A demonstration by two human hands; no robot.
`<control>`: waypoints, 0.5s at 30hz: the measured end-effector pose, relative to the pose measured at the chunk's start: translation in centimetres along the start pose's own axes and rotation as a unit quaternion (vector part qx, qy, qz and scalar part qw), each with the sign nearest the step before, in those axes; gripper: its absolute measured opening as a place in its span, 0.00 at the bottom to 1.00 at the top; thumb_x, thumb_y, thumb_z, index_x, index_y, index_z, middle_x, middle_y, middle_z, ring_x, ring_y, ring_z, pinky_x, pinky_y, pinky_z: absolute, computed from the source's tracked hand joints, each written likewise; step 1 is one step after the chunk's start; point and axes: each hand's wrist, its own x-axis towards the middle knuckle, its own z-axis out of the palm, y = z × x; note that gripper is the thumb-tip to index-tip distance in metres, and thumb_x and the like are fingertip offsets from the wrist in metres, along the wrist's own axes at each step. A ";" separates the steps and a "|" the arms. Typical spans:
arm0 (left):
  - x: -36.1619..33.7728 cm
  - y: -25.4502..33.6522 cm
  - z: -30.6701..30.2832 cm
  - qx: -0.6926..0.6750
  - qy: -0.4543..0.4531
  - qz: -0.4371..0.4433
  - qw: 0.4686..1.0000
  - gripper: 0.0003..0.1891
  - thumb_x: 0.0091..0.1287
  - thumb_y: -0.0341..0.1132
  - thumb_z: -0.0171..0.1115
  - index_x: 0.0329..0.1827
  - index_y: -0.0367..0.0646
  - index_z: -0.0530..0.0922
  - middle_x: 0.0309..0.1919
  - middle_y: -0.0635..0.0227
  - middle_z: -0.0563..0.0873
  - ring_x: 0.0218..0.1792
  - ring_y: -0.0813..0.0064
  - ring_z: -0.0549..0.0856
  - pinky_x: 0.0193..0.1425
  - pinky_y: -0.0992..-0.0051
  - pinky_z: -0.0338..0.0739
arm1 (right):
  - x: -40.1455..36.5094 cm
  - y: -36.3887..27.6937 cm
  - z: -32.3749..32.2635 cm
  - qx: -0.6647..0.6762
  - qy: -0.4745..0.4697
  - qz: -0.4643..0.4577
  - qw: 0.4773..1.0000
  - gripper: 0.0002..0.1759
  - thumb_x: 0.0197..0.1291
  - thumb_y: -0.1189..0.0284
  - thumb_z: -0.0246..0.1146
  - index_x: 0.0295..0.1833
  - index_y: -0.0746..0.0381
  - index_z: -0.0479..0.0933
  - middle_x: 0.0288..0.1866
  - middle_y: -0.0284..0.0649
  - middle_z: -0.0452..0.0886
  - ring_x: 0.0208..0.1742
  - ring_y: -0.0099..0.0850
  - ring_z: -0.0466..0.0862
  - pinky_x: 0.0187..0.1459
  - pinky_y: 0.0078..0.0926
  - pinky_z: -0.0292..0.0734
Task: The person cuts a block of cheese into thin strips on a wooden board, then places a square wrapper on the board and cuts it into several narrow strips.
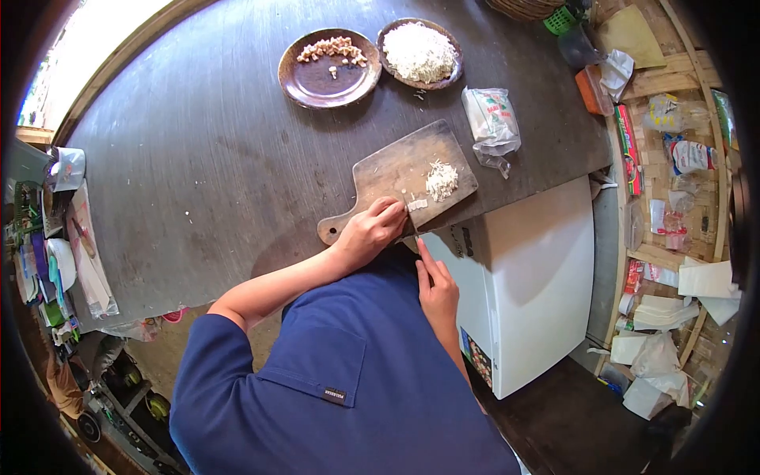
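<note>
My left hand is closed, its curled fingers pressed down on a small piece of pale food at the near edge of a wooden cutting board. The fingers hide most of that piece. My right hand grips a knife, whose thin blade stands beside my left fingertips. Some pale cut slices lie just past the blade. Farther up the board sits a small heap of thin white shreds. The board's handle, with a hole in it, points left.
Beyond the board are a brown plate with brown diced bits and a dark plate heaped with white shreds. A plastic bag of white contents lies right of them. A white appliance stands against the dark table.
</note>
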 end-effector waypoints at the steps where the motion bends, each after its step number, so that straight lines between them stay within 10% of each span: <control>1: 0.0 0.1 0.0 -0.002 0.002 -0.002 1.000 0.14 0.63 0.27 0.75 0.51 0.35 0.89 0.54 0.64 0.87 0.61 0.63 0.86 0.63 0.69 0.87 | 0.6 -0.2 0.2 -0.003 -0.003 0.004 1.000 0.27 0.80 0.67 0.66 0.80 0.37 0.79 0.32 0.43 0.75 0.30 0.43 0.78 0.37 0.42 0.78; 15: -0.1 0.4 -0.5 0.009 -0.011 -0.004 1.000 0.14 0.64 0.28 0.74 0.53 0.34 0.88 0.52 0.62 0.86 0.61 0.63 0.86 0.62 0.71 0.87 | 1.7 -0.9 0.0 0.010 -0.008 0.000 1.000 0.27 0.80 0.65 0.66 0.81 0.35 0.78 0.33 0.40 0.77 0.30 0.41 0.80 0.37 0.41 0.78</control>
